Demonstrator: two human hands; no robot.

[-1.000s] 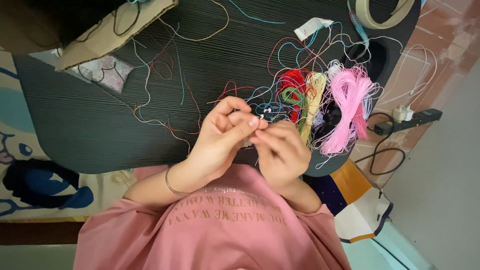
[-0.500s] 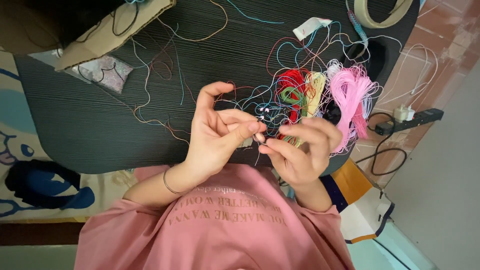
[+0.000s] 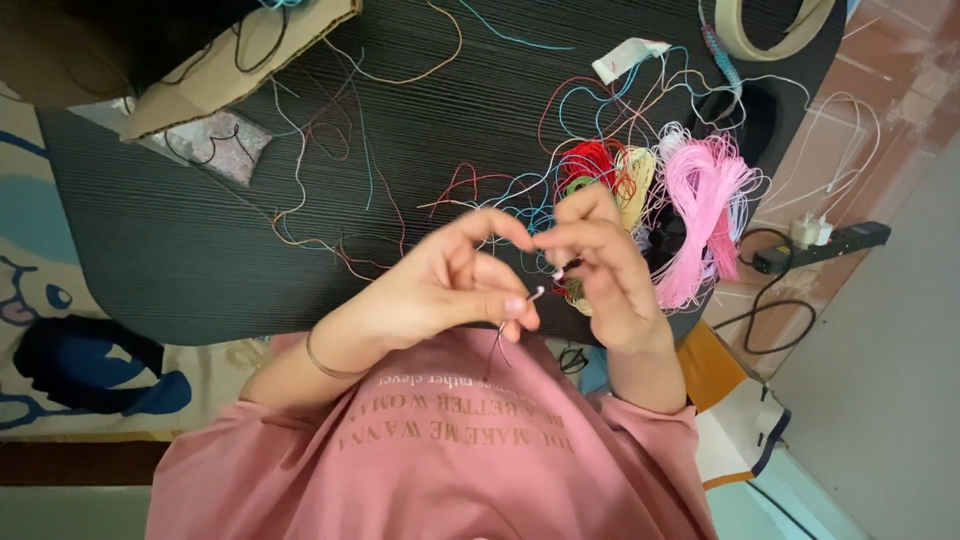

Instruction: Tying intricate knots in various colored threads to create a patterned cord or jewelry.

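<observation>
My left hand (image 3: 450, 285), a thin bangle on its wrist, pinches the end of a thin dark thread (image 3: 497, 345) between thumb and forefinger just above my pink shirt. My right hand (image 3: 600, 270) is close beside it, fingertips closed on the same thread a little higher. Both hands hover over the near edge of a dark table (image 3: 200, 240). Just beyond them lies a tangle of thread skeins: a pink bundle (image 3: 700, 200), a red one (image 3: 590, 160) and a cream one (image 3: 637, 175).
Loose coloured threads trail across the table. A cardboard piece (image 3: 230, 60) and a glittery pouch (image 3: 215, 145) lie at the far left, a tape roll (image 3: 760, 30) and white tag (image 3: 628, 57) at the far right. A power strip (image 3: 820, 245) lies on the floor.
The fingertips were pressed together over the skeins. My left hand has since drawn back toward my body with the thread end, and the right hand has risen slightly.
</observation>
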